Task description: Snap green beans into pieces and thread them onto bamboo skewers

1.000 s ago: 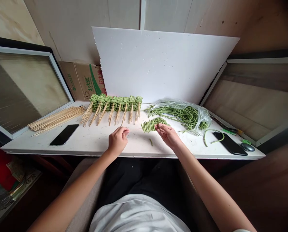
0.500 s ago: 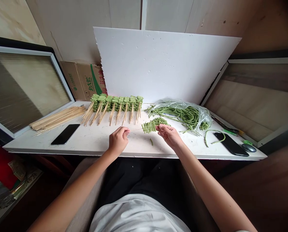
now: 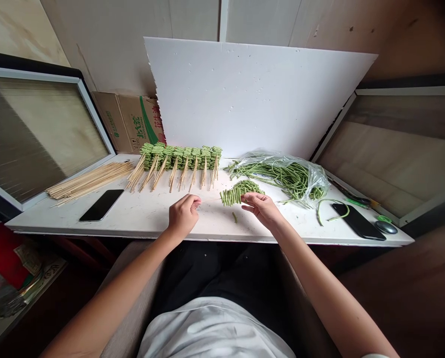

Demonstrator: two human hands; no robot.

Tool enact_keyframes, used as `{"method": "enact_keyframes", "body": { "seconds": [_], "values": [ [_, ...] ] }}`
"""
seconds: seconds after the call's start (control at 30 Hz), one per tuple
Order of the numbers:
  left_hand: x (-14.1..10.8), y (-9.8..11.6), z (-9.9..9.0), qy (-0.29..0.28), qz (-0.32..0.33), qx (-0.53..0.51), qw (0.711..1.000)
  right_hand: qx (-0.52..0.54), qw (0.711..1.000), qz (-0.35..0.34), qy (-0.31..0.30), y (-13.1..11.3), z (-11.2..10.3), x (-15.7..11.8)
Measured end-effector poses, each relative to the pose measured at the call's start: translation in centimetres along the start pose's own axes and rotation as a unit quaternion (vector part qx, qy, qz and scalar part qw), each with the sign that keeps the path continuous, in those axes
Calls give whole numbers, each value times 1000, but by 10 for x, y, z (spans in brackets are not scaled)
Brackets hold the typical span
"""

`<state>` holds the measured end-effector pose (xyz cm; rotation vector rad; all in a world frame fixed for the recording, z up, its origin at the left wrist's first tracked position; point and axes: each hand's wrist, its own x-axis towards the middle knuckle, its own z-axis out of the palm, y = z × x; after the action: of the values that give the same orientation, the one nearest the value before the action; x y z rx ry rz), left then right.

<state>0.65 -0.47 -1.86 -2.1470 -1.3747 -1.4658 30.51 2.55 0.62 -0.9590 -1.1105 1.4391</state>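
A bamboo skewer threaded with a row of short green bean pieces [image 3: 230, 197] is held level above the table, between my hands. My left hand [image 3: 184, 213] is closed around the skewer's bare left end, which shows only as a faint thin line. At the right end of the row, my right hand [image 3: 260, 206] pinches with thumb and forefinger; its other fingers curl below. Behind the held skewer lies a small pile of cut bean pieces [image 3: 250, 186]. One loose piece [image 3: 235, 217] rests on the table below.
Stacked bean skewers [image 3: 179, 158] stand at the back, bare sticks forward. Bare skewers [image 3: 91, 180] and a phone [image 3: 101, 205] lie left. Long beans [image 3: 285, 178] in a plastic bag, another phone [image 3: 359, 222] and a mouse [image 3: 386, 227] are right. A white board [image 3: 260, 94] leans behind.
The view has shifted very slightly. My right hand's lower fingers have loosened a little from its thumb and forefinger; my left hand stays closed in place.
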Motion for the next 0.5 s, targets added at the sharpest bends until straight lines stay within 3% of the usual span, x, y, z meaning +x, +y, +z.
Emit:
{"method": "enact_keyframes", "body": {
  "seconds": [0.37, 0.5],
  "values": [
    [-2, 0, 4, -24, -39, -13, 999, -1, 1000, -8, 6, 9, 7, 0],
    [2, -3, 2, -4, -55, -6, 998, -82, 996, -33, -16, -1, 3, -2]
  ]
}}
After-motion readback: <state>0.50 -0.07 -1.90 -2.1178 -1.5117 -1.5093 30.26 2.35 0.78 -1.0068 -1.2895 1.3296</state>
